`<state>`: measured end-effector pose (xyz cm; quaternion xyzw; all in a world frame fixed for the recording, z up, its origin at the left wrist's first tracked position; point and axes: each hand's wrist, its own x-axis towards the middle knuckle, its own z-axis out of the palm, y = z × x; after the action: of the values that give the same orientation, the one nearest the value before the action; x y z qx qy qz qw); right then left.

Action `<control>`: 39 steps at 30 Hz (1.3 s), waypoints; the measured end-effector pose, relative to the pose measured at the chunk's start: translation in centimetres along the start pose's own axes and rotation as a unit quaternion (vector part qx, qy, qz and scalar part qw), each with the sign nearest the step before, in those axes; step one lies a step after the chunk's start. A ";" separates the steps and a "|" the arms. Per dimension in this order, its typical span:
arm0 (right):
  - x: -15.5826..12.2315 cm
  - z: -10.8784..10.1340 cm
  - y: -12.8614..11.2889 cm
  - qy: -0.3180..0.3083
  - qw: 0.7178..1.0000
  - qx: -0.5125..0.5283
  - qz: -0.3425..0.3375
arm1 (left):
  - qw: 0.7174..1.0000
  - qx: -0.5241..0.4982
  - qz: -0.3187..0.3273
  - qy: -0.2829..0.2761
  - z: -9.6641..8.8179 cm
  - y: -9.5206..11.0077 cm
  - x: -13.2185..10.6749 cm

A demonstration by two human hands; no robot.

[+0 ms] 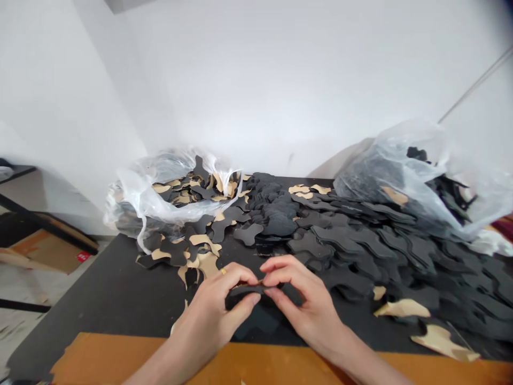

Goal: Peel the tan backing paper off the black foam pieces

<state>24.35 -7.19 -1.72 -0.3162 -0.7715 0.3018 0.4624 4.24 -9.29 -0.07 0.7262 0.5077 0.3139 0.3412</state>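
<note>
My left hand (212, 305) and my right hand (300, 299) meet above the dark table top, and both pinch a black die-cut foam piece (245, 294) at its upper edge. A thin strip of tan backing shows at the top edge, between my fingertips. The fingers hide most of the piece. Just beyond my hands lies a loose heap of black pieces with tan backing (188, 256). To the right, overlapping rows of black shaped pieces (360, 251) spread across the table. Peeled tan backing scraps (402, 308) lie at their front edge.
A clear plastic bag of tan-and-black pieces (160, 182) sits at the back left, and another bag of black pieces (401, 176) at the back right. An orange board (120, 358) runs along the near table edge. White walls stand behind. A cardboard sheet (40, 246) lies on the floor at left.
</note>
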 end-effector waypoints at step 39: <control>-4.1 3.5 0.1 -0.017 0.935 0.117 0.334 | 0.974 0.182 0.089 0.105 4.5 -3.7 -6.5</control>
<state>22.71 -10.87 -5.28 -0.4939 -0.5883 0.5326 0.3554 4.06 -15.35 -6.37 0.7814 0.5224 0.3202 0.1184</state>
